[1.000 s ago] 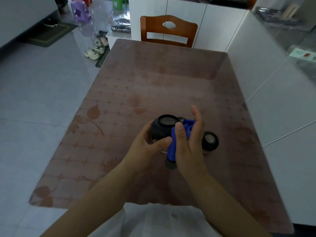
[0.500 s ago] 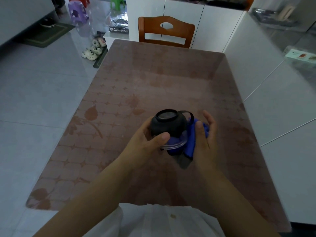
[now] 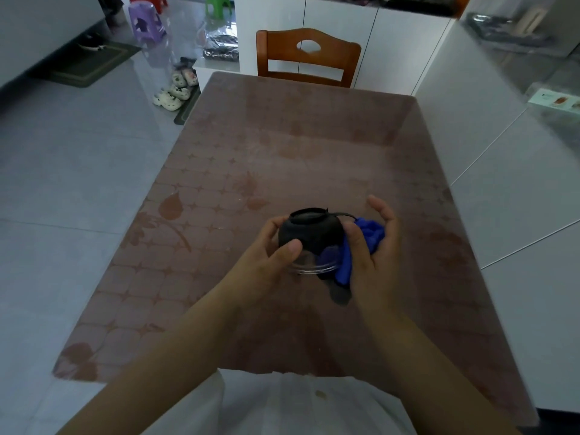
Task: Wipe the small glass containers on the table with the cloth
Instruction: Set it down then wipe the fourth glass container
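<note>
A small glass container [image 3: 309,243] with a dark upper part and a clear rim is lifted above the brown table [image 3: 282,146]. My left hand [image 3: 270,255] grips it from the left, thumb on its side. My right hand [image 3: 373,249] holds a bunched blue cloth [image 3: 367,240] pressed against the container's right side; a dark corner of the cloth hangs below. The second small container seen earlier is hidden behind my right hand.
A wooden chair [image 3: 309,58] stands at the table's far end. White cabinets [image 3: 345,32] run behind it and a white counter [image 3: 502,158] runs along the right. Slippers [image 3: 172,92] and a purple stool [image 3: 146,22] sit on the tiled floor at the left.
The right hand with the cloth has slid from the container's front round to its right side. The container has tilted, showing its clear rim. The second container is now covered by the hand.
</note>
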